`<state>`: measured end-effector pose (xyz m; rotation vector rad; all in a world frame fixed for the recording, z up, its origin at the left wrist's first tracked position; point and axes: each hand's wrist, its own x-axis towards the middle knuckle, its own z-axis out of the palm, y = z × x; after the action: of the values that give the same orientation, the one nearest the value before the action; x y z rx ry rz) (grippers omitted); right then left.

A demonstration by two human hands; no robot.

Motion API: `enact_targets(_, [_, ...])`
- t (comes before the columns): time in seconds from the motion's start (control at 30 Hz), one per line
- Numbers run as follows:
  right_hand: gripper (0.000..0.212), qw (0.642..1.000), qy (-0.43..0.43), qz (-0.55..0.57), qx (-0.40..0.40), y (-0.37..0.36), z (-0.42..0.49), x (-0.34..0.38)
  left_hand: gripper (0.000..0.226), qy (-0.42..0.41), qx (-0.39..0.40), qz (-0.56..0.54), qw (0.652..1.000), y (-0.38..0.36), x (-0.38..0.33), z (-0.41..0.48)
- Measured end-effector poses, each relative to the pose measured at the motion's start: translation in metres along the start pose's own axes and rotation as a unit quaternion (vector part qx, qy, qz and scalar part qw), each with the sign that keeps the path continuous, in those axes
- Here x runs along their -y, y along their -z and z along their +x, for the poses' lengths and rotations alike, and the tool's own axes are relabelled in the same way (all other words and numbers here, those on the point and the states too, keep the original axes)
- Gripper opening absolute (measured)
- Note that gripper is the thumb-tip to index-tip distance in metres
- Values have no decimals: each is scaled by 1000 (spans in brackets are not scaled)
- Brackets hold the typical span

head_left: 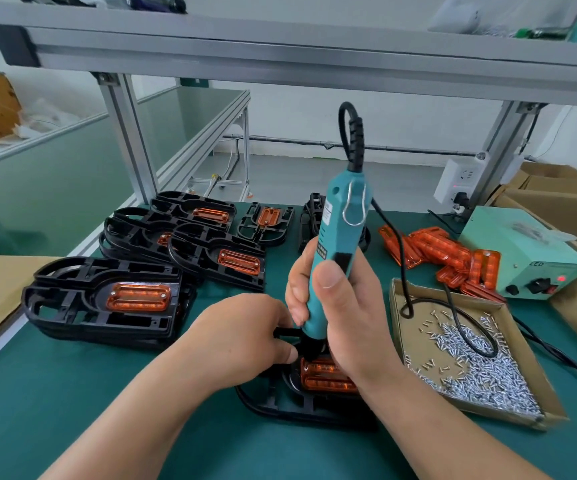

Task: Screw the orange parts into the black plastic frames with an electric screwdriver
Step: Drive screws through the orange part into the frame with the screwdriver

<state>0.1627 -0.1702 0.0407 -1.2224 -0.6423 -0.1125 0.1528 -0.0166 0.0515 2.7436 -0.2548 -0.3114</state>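
My right hand [339, 306] grips a teal electric screwdriver [339, 244] held upright, its black tip down at the left end of an orange part [325, 375]. That part sits in a black plastic frame [280, 403] lying on the green mat in front of me. My left hand [242, 337] holds the frame's upper edge right beside the tip, fingers curled on it. The screw and the bit are hidden behind my hands.
Several frames with orange parts [107, 299] are stacked to the left and behind. Loose orange parts [446, 254] lie at the right, by a green power box [529, 251]. A cardboard tray of screws [470, 358] sits at my right, with the screwdriver's cable across it.
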Motion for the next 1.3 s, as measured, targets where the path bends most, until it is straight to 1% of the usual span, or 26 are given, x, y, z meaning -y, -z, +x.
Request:
enact_targets(0.03, [64, 1000, -3, 4, 2, -1, 0, 0, 34, 1, -3, 1, 1000, -1, 1, 1])
enact_targets(0.13, [69, 1000, -11, 16, 12, -4, 0, -3, 37, 0, -10, 9, 1000, -4, 3, 2])
enact_targets(0.2, [68, 1000, -13, 20, 15, -4, 0, -4, 35, -2, -13, 12, 1000, -3, 2, 2])
enact_targets(0.3, [64, 1000, -16, 18, 12, 1, -1, -5, 38, 1, -11, 21, 1000, -2, 0, 1])
enact_targets(0.4, [55, 1000, -10, 20, -3, 5, -1, -6, 40, -1, -11, 41, 999, -3, -1, 2])
enact_targets(0.5, [52, 999, 0, 30, -13, 5, -2, -6, 40, -1, -18, 53, 998, -4, -4, 2])
enact_targets(0.63, [47, 1000, 25, 9, 0, 3, -3, -1, 38, 1, -40, 61, 997, -6, -7, 0])
enact_targets(0.73, [44, 998, 51, 23, -1, 2, 0, 7, 28, -3, -64, 65, 996, -11, -8, 0])
enact_targets(0.8, [44, 997, 58, 52, -27, 7, 2, 12, 22, 2, -75, 74, 994, -12, -8, 1])
enact_targets(0.9, [47, 989, 56, 98, -93, 24, 6, 16, 24, 3, -87, 82, 993, -14, -7, 1])
enact_targets(1.03, [39, 967, 53, 145, -202, 54, 12, 21, 27, 9, -110, 78, 991, -10, -1, 3])
enact_targets(1.17, [32, 942, 41, 177, -284, 81, 10, 20, 29, 36, -140, 11, 989, 1, 9, 6])
enact_targets(1.3, [34, 918, 23, 198, -344, 90, 7, 13, 30, 54, -143, -67, 986, 10, 18, 15])
